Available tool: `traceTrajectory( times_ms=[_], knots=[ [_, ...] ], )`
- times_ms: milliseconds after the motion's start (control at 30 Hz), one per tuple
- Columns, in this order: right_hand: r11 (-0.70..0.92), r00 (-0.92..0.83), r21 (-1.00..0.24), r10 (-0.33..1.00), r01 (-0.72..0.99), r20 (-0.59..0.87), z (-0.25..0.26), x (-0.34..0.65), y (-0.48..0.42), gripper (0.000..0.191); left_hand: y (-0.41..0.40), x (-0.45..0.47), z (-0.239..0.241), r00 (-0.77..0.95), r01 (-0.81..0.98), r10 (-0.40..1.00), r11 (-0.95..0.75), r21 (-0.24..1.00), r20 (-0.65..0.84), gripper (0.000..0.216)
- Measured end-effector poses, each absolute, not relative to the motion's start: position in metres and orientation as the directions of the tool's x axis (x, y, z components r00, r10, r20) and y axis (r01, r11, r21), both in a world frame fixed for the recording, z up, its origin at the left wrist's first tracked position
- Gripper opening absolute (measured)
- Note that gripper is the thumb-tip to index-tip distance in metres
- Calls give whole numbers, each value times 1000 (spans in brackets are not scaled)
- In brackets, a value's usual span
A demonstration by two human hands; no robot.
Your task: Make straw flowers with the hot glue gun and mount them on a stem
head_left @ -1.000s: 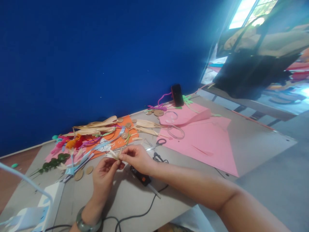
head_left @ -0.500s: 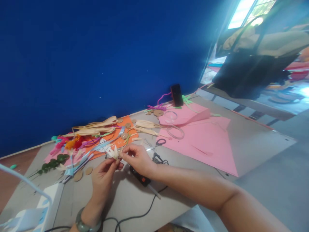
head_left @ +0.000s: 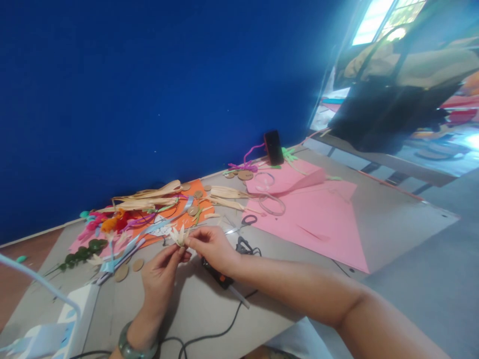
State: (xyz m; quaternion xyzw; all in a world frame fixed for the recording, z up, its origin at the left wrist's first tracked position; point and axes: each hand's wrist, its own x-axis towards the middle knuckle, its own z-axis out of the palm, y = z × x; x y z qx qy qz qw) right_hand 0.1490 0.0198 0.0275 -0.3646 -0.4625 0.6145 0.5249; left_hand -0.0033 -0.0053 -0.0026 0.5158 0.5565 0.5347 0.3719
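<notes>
Pointing upward, a pale flower [head_left: 179, 236] is pinched by the left hand [head_left: 160, 273] and right hand [head_left: 216, 251], lower left of frame centre.

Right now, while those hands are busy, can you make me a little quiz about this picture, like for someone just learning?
1. Where is the bracelet worn?
a) on the left wrist
b) on the right wrist
c) on both

2. True or false: the wall behind the table is yellow.

3. In a few words, what is between the left hand and the right hand?

Key:
1. a
2. False; it is blue.
3. A pale, flower-like piece.
</notes>
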Motion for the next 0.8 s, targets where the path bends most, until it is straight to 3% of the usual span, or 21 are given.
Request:
traceTrajectory(
  times_ms=[800],
  knots=[
    [-61, -260, -957, 965, -283, 15, 23, 150, 23, 22, -4, 0, -4, -128, -12, 989, -82, 997, 80, 17]
  ],
)
